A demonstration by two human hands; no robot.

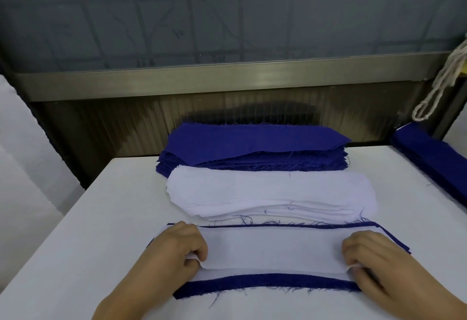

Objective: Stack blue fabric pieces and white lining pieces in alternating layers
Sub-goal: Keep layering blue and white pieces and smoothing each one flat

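One view only, so we have no overlap to report. We look from head height, forward and steeply down across the white cloth-covered table (75, 218). Both hands sit close at the bottom edge, the ribbed metal back panel (126, 122) and grey gridded wall (227, 16) far at top. Wide-angle: edges bow.

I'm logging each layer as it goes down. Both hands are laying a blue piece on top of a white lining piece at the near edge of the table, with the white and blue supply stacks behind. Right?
Not quite: the colours are swapped. In the head view the left hand and right hand are laying a white lining piece on top of a blue piece. The white stack and blue stack do lie behind.
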